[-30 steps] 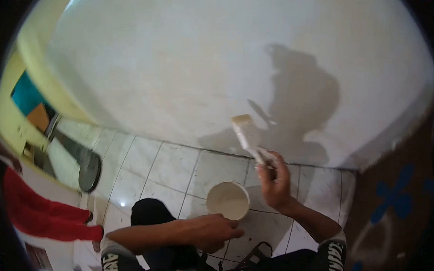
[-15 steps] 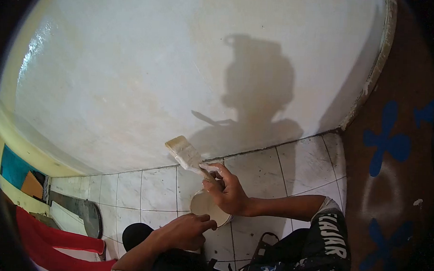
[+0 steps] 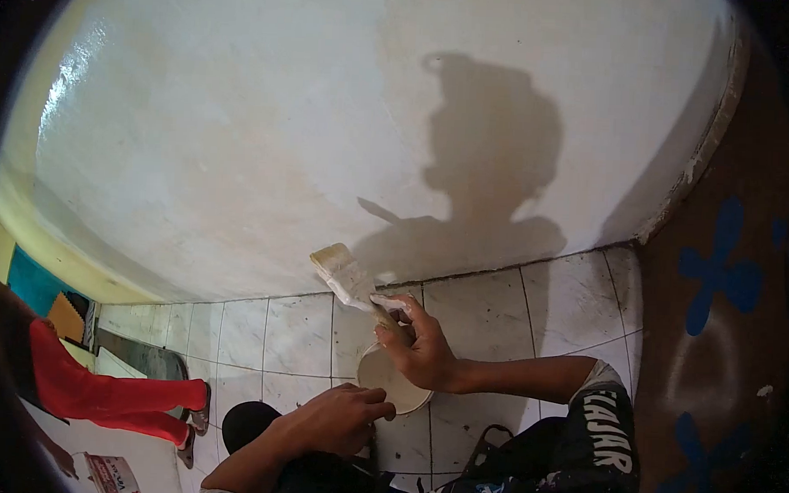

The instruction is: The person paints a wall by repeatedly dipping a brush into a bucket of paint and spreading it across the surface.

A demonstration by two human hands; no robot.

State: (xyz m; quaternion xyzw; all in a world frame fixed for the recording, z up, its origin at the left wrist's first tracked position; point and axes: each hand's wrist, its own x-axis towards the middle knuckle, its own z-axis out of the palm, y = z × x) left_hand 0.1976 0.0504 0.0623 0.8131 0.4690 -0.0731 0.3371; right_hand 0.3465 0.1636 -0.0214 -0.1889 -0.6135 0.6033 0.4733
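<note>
My right hand is closed round the handle of a wide paintbrush. The brush tilts up and left, its bristles coated in whitish paint, in front of the lower wall. Below it stands a round paint bucket with pale paint inside, partly hidden by both hands. My left hand is curled at the bucket's near left rim, fingers closed on it. White paint smears show on my right fingers.
A patchy white wall meets the tiled floor. To the right is a brown surface with blue flower shapes. A person in red trousers stands at left, near a printed container.
The view has shifted a little, bringing more of the person in red trousers and a printed container into sight. Both hands keep their holds, and the brush stays raised.
</note>
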